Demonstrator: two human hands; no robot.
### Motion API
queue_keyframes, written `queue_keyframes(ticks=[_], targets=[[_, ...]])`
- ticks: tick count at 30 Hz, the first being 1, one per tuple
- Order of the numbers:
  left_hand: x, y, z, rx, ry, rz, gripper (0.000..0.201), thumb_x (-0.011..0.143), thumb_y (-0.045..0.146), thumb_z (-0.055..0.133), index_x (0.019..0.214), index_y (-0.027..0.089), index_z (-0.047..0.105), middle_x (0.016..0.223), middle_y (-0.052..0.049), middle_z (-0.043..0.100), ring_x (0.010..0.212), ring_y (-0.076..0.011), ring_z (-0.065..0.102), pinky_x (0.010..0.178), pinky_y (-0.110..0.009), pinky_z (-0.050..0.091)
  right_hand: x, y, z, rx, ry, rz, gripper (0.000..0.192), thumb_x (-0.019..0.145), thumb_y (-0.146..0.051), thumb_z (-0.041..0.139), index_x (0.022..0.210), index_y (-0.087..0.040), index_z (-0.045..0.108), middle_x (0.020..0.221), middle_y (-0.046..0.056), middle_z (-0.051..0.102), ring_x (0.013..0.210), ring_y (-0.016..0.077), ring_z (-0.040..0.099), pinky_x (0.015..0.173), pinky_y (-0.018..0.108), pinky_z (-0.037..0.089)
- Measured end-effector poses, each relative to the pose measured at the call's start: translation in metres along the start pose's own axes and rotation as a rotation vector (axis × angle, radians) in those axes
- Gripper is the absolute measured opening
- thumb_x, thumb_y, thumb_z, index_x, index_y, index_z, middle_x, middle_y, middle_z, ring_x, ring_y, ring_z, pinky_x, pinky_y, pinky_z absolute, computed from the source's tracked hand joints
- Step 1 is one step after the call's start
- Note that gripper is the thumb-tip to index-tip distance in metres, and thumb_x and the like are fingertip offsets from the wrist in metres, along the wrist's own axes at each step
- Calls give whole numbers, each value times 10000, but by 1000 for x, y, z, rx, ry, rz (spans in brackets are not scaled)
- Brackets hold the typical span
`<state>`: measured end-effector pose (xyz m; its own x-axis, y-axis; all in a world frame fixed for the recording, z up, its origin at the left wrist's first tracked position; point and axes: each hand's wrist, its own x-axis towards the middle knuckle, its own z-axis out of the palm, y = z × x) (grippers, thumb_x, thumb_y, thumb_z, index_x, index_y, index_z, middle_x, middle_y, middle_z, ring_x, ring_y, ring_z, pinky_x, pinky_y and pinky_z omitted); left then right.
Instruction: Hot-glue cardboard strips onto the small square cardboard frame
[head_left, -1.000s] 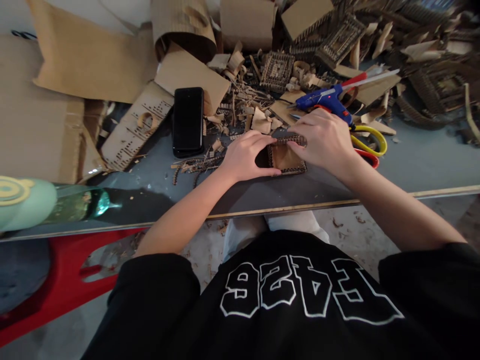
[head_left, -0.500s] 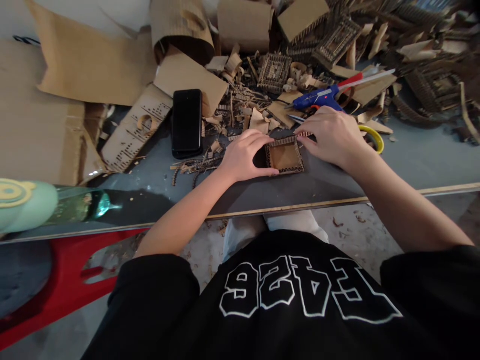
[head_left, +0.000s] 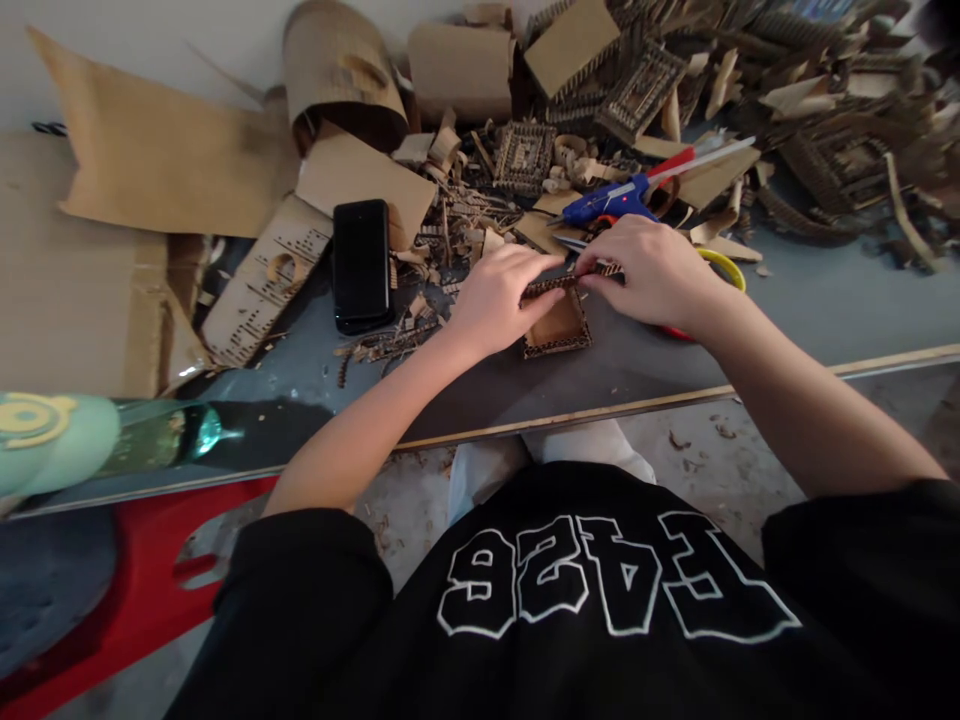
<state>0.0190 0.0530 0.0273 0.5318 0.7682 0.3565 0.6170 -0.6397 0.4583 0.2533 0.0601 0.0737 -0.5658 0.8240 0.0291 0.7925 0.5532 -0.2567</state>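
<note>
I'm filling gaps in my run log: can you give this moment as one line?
left hand: pinching cardboard strip | right hand: pinching same strip | square cardboard frame: on table under strip | nearby: glue gun, phone

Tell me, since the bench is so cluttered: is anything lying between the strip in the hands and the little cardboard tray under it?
Nothing visible. Both hands, left hand and right hand, pinch the corrugated strip right over the square tray's far edge. Glue gun and scraps lie behind.

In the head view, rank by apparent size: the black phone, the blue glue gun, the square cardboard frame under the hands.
1. blue glue gun, longest, nozzle to stick
2. black phone
3. square cardboard frame, partly hidden by the hands, so its rank is unsure
</note>
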Motion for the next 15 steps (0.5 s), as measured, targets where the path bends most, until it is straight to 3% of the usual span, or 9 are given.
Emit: queue_keyframes(ticks=[4,9,12,15], targets=[[12,15,3,-25,-27,-66,282,1059,384,605,1090,200,817,1018,-74,807,1049,-276,754,958,-427,603,-12,-11,-14,50,51,43,203,995,-217,596,1093,-254,769,1121,90,782,1162,277,663,1097,423,509],[1,16,2,-302,85,-199,424,1094,533,538,956,207,772,845,-40,785,715,-180,689,725,-313,555,-48,7,-22,-38,228,399,320,978,-315,643,1235,-154,744,1203,187,764,1162,310,687,1073,438,497],[-6,6,8,-488,133,-257,545,1041,702,541,937,207,744,800,-44,771,603,-145,620,606,-288,492,-70,27,-12,-88,90,654,491,855,-373,807,1272,-130,718,1255,260,736,1158,382,668,981,493,498],[-8,-4,15,-619,146,-318,633,959,828,566,922,214,715,785,-44,766,602,-135,629,601,-277,512,-80,38,3,-109,58,727,518,817,-274,786,1305,-131,692,1295,279,723,1126,375,660,904,472,479]])
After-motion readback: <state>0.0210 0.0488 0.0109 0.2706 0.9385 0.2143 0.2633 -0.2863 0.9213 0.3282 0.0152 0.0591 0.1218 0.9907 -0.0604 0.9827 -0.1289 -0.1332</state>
